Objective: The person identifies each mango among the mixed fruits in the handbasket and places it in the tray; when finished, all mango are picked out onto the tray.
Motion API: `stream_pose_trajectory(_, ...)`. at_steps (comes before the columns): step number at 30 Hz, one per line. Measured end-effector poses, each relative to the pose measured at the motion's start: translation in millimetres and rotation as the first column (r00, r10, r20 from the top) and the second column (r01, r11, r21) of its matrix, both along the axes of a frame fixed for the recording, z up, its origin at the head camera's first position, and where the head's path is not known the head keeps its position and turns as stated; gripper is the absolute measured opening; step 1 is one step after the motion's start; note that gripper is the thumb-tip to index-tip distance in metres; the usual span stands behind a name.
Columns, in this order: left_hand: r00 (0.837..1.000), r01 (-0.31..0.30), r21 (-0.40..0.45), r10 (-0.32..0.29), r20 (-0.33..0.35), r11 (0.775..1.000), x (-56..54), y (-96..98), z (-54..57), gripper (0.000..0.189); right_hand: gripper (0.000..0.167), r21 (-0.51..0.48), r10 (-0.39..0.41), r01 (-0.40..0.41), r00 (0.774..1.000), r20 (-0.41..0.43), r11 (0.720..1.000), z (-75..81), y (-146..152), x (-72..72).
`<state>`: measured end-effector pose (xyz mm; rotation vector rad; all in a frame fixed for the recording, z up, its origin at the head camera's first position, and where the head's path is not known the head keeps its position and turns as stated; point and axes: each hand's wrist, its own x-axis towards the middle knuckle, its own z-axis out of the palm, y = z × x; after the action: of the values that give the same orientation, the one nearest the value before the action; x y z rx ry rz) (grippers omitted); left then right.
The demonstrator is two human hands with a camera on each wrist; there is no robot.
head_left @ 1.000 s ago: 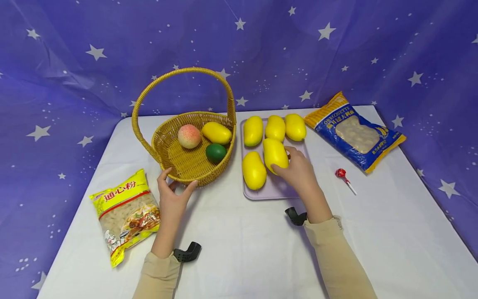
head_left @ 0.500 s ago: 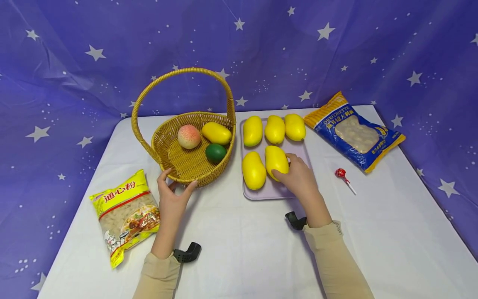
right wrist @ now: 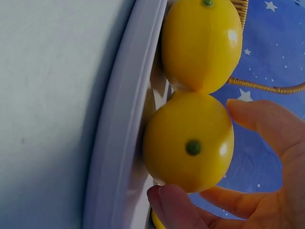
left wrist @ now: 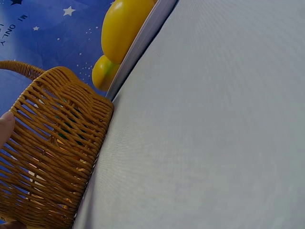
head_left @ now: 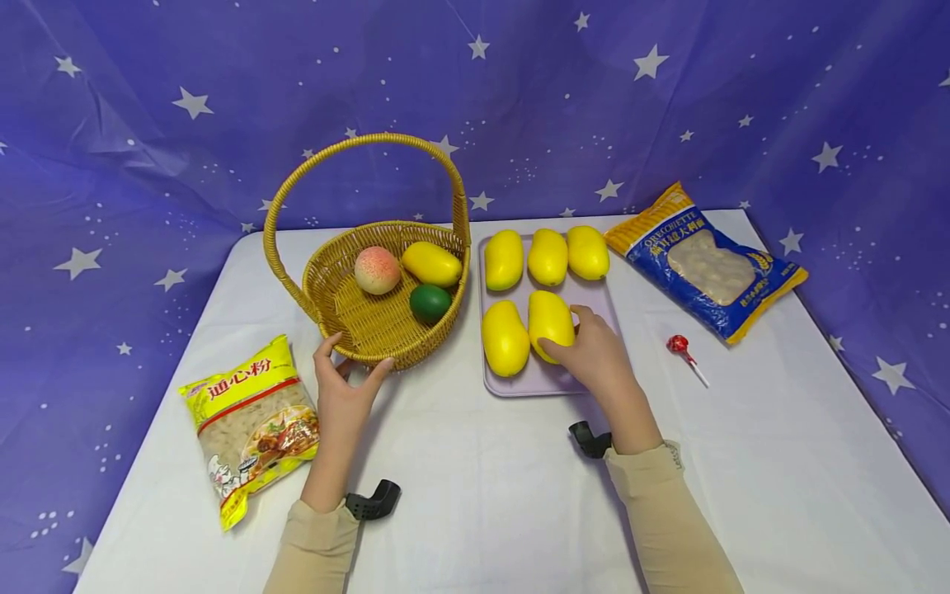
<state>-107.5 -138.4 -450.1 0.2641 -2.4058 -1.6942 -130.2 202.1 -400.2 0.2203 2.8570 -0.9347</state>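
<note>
My right hand [head_left: 594, 346] holds a yellow mango [head_left: 551, 322] on the lilac tray [head_left: 534, 386], thumb on its near side and fingers round its right side. The right wrist view shows that mango [right wrist: 190, 143] with a green stem spot, against another mango [right wrist: 202, 43]. Several more mangoes [head_left: 505, 340] lie on the tray. At the left, my left hand [head_left: 346, 388] grips the near rim of a wicker basket [head_left: 371, 326], thumb and fingers spread along it. A peach [head_left: 377, 271], a yellow mango [head_left: 432, 264] and a dark green fruit [head_left: 430, 304] lie inside the basket.
A yellow pasta bag [head_left: 252, 429] lies left of my left forearm. To the right of the tray are a blue orecchiette bag [head_left: 705, 262] and a red lollipop [head_left: 679, 346]. A starry purple cloth [head_left: 519, 107] hangs behind the white table [head_left: 482, 495].
My right hand has brought the mango slightly nearer and down onto the tray, beside the front-left mango. The left hand has stayed at the basket rim.
</note>
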Motion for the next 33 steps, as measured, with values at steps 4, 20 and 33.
stream_pose_trajectory(4,1.0,-0.002,-0.008,0.002,0.003,1.0,-0.4,0.5,-0.6,0.085,0.089,-0.003,-0.005,0.005,1.0,-0.006,1.0,2.7,3.2,0.2)
stream_pose_trajectory(20,1.0,-0.002,-0.021,0.002,-0.002,1.0,-1.5,1.1,-0.7,0.085,0.084,-0.018,-0.009,0.007,0.993,-0.116,1.0,22.2,-0.7,-4.2)
stream_pose_trajectory(33,1.0,-0.009,-0.019,0.009,-0.001,1.0,-0.3,0.2,-2.0,0.084,0.078,-0.032,0.089,-0.098,0.973,-0.214,0.995,46.6,-45.7,-26.3)
